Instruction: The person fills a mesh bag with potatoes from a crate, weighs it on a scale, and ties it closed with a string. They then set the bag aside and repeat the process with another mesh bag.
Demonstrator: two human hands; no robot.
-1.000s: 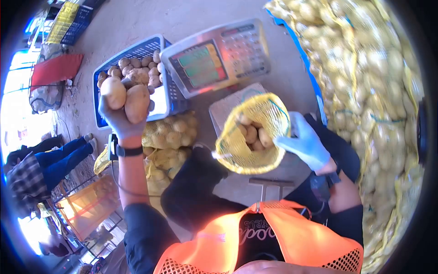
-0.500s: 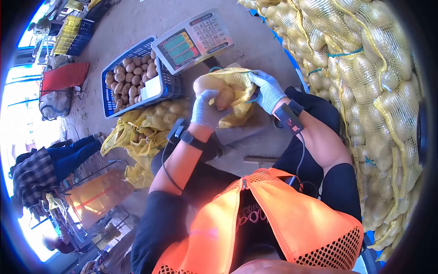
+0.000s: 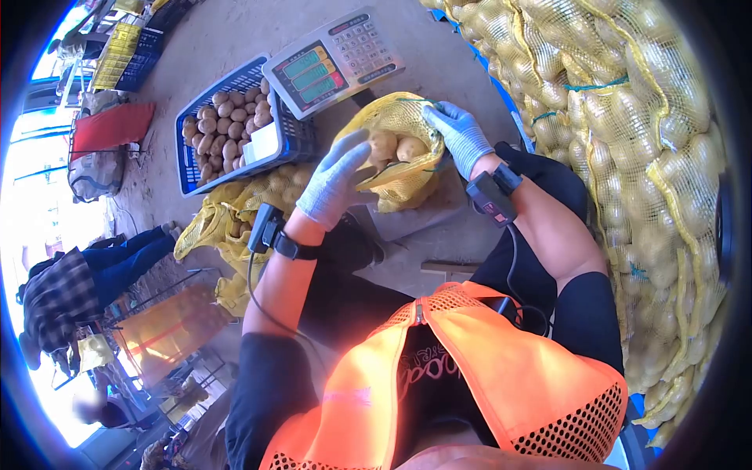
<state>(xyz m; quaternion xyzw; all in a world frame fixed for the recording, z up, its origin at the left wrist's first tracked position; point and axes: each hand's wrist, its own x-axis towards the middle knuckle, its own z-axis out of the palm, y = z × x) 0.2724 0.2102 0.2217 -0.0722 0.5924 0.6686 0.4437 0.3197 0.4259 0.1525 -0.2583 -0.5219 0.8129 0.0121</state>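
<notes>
A yellow mesh bag [image 3: 407, 178] stands with its mouth up in front of me, and several potatoes [image 3: 385, 146] show inside it. My right hand [image 3: 460, 139], in a pale glove, pinches the bag's rim on the right side. On the opposite side, my left hand [image 3: 335, 182] is gloved too; its fingers are stretched out at the rim, with no potato in them. Part of its thumb side is hidden by the bag's edge.
A digital scale [image 3: 366, 45] stands beyond the bag. Left of it is a blue crate [image 3: 188, 168] of potatoes with a white block inside. More yellow mesh bags [image 3: 223, 223] lie below the crate. Filled potato sacks [image 3: 627, 164] are stacked at right. A person [image 3: 59, 301] is at far left.
My left hand has let go of the potatoes it held at the bag's mouth and drawn back left. Potatoes now sit in the bag, whose mouth is wider. My right hand keeps its grip.
</notes>
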